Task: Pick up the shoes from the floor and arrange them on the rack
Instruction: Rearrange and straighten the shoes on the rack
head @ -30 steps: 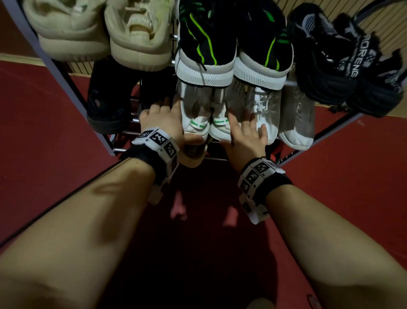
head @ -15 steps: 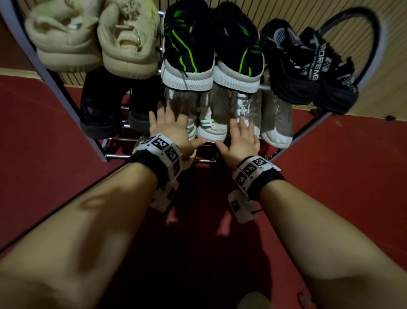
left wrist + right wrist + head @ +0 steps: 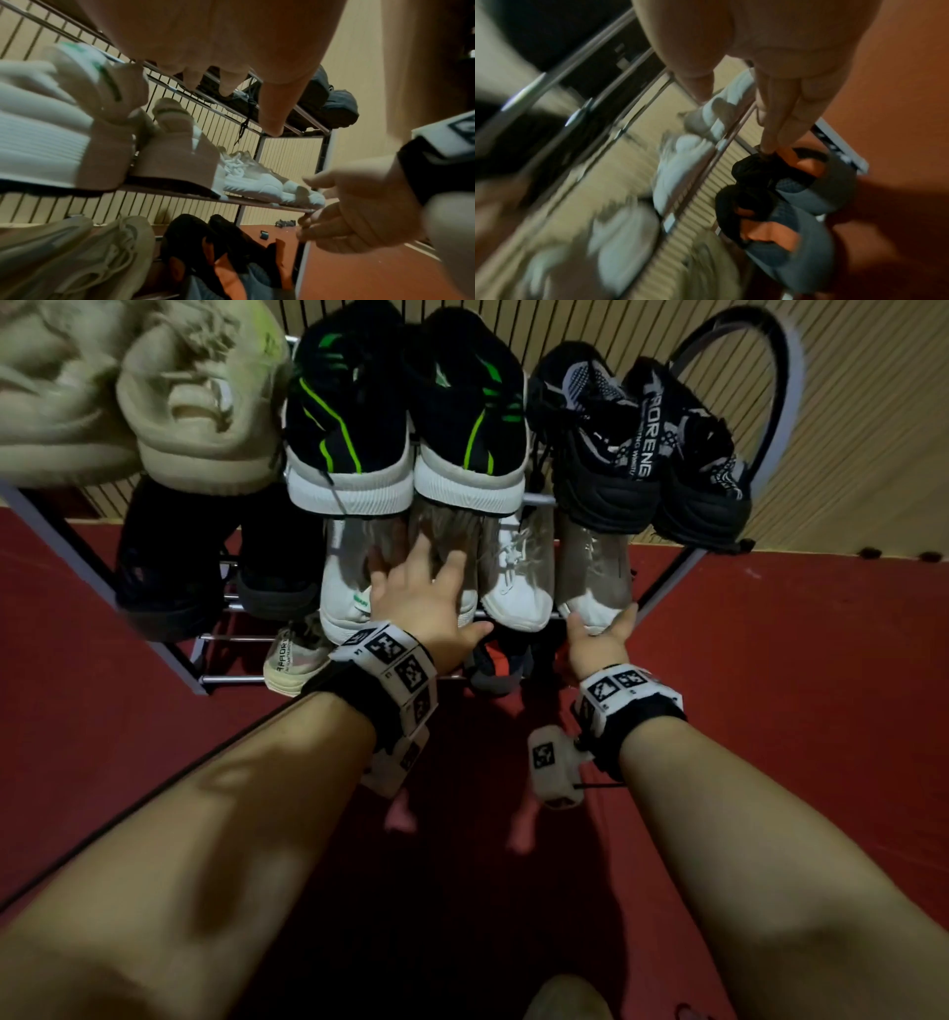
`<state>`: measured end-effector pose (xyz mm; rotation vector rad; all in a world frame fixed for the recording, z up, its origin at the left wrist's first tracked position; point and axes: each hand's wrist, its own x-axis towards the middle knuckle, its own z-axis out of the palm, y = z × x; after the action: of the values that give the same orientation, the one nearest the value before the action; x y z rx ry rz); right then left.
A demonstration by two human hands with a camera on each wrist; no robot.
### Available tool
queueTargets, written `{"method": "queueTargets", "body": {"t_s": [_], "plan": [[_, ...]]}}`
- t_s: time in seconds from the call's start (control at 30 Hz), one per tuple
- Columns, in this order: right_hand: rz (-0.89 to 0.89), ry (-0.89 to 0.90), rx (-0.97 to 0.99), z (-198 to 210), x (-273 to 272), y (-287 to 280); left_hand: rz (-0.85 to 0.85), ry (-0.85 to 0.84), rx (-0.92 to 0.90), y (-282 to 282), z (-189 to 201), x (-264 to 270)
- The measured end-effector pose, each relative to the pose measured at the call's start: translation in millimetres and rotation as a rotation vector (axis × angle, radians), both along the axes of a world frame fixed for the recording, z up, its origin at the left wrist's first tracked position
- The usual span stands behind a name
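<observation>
Head view shows the left hand [image 3: 418,603] with fingers straight and spread, lying flat over the heel of a white shoe with a green tab [image 3: 345,595] on the middle shelf of the rack [image 3: 226,639]. To its right, the right hand [image 3: 601,636] reaches under the toe of a beige-and-white shoe [image 3: 593,572] at the shelf's right end; whether its fingers grip anything I cannot tell. Between the two hands sits another white laced shoe [image 3: 518,577]. Above them, black shoes with green stripes [image 3: 405,423] fill the top shelf, cream ones [image 3: 154,397] to the left. Below, grey-and-orange shoes [image 3: 795,201] rest on the red floor [image 3: 796,685].
</observation>
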<state>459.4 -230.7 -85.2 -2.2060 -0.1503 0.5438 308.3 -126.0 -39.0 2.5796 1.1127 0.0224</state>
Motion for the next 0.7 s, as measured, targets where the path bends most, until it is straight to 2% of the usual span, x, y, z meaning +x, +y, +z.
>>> {"method": "queueTargets", "body": {"t_s": [0.1, 0.27, 0.33, 0.43, 0.6, 0.7], "plan": [[-0.206, 0.11, 0.155, -7, 16, 8, 0.001, 0.011, 0.01, 1, -3, 1], [-0.349, 0.352, 0.488, -7, 24, 12, 0.033, 0.027, 0.059, 9, -6, -7], [-0.389, 0.33, 0.512, -6, 27, 13, 0.031, 0.032, 0.067, 11, -9, -9], [-0.378, 0.218, 0.431, 2, 33, 8, 0.012, 0.025, 0.068, 13, -11, -10], [-0.383, 0.301, 0.722, 15, 29, -2, -0.009, -0.006, 0.056, 10, -13, -8], [-0.413, 0.349, 0.79, 19, 24, -13, -0.035, -0.025, 0.045, 6, -16, -6]]}}
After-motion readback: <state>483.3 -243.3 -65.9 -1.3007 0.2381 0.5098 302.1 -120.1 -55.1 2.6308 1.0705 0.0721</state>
